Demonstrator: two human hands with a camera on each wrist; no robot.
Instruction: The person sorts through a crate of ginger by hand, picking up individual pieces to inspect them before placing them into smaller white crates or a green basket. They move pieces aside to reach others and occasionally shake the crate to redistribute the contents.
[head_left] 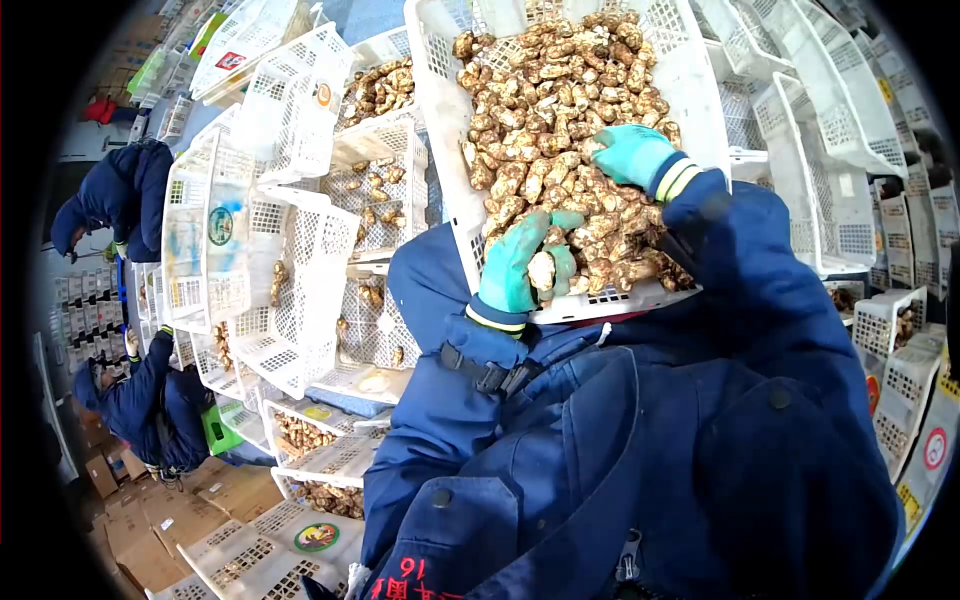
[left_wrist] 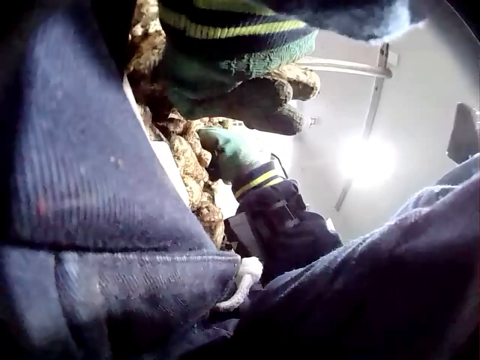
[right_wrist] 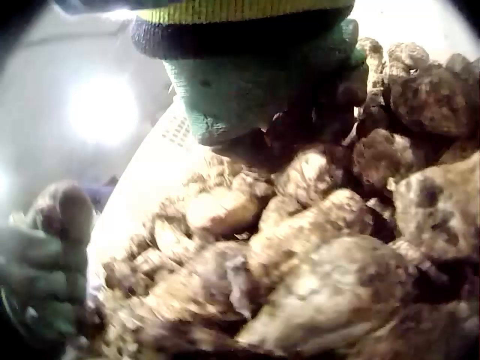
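Knobby, dirt-caked brown and white mushrooms (head_left: 545, 120) fill a white perforated crate (head_left: 440, 110) that rests on the person's lap. Both hands wear green gloves with striped cuffs. At the crate's near left corner, the left hand (head_left: 515, 265) holds a pale mushroom (head_left: 542, 270) in its curled fingers; the left wrist view shows its end (left_wrist: 304, 82) beyond the fingers. Farther in, the right hand (head_left: 640, 158) reaches down onto the pile, fingers closed round a mushroom (head_left: 590, 150). Its fingers are mostly in shadow in the right wrist view.
White crates (head_left: 215, 230) stand stacked on the left, some with a few mushrooms (head_left: 375, 190) inside. More crates (head_left: 815, 170) line the right. Two other people in blue work clothes, one a seated person (head_left: 150, 410), are at the far left. Cardboard boxes (head_left: 150, 520) lie lower left.
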